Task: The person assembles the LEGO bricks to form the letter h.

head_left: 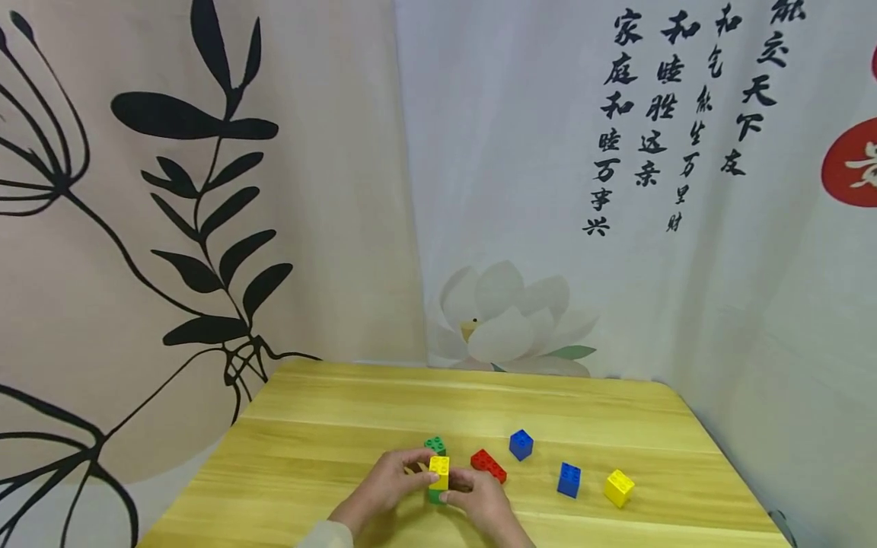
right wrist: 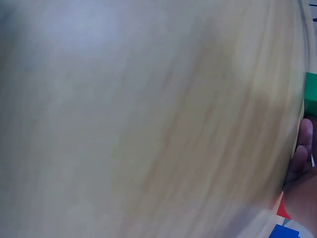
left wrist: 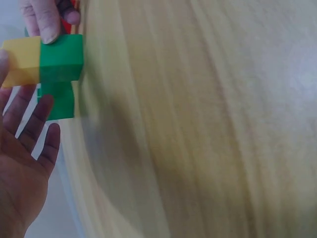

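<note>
The left hand [head_left: 385,485] pinches the upper yellow brick [head_left: 439,466], touching the lower green brick [head_left: 436,497], a rear green brick [head_left: 435,444] behind; the right hand [head_left: 485,501] pinches the lower one. Joining them seems the step, the next move likely needing square pressure. Rightward on the table [head_left: 342,396] lie a red brick [head_left: 489,463], two blue bricks [head_left: 521,445] and a loose yellow brick [head_left: 620,488].

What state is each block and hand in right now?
Left hand: pinching the held yellow block
Right hand: gripping the held green block
Held yellow block: atop held green; full locking unclear
Held green block: beneath held yellow
Far green block: studs up, partly hidden
Red block: unheld, partly hidden
Far blue block: standing apart
Near blue block: standing apart
Loose yellow block: standing apart
</note>
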`<state>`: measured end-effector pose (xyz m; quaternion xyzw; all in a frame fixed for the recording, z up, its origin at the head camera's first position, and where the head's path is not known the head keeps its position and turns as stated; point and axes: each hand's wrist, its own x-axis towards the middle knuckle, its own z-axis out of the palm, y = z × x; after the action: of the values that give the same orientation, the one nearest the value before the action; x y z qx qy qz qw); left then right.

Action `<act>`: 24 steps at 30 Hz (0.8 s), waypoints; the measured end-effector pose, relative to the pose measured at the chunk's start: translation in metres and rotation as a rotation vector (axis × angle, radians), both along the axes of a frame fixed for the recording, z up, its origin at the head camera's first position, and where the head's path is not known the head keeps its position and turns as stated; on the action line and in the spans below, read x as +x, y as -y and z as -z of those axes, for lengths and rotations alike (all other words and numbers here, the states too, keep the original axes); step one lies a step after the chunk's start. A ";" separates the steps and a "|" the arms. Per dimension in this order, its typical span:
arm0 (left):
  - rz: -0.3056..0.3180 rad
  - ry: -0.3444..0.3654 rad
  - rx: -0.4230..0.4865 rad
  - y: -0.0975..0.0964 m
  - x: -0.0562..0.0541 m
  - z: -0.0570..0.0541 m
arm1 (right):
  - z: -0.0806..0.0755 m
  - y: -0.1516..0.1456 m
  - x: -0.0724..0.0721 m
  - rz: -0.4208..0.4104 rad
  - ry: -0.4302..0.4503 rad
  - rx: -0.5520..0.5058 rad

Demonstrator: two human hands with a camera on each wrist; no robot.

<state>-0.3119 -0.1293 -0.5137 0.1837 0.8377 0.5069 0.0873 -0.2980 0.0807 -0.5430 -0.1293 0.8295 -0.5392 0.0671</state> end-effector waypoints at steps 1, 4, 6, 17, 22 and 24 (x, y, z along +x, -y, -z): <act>0.003 -0.010 -0.009 0.000 0.000 -0.002 | 0.000 0.000 0.000 0.000 -0.003 -0.003; 0.016 -0.055 -0.042 0.001 0.000 -0.007 | -0.001 0.002 0.001 0.011 0.003 -0.004; 0.023 -0.084 -0.067 0.000 0.000 -0.009 | -0.001 0.003 0.002 0.012 -0.005 -0.004; 0.042 -0.107 -0.080 0.001 -0.002 -0.009 | -0.003 0.001 0.005 0.012 -0.028 -0.006; 0.049 -0.084 -0.095 0.006 -0.004 -0.012 | -0.007 0.000 0.006 0.019 0.018 0.009; 0.052 -0.083 -0.102 0.007 -0.003 -0.014 | -0.008 0.000 0.006 0.016 0.034 0.011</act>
<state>-0.3152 -0.1359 -0.5001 0.2217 0.8603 0.4529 0.0750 -0.2916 0.0812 -0.5350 -0.1133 0.8323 -0.5371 0.0774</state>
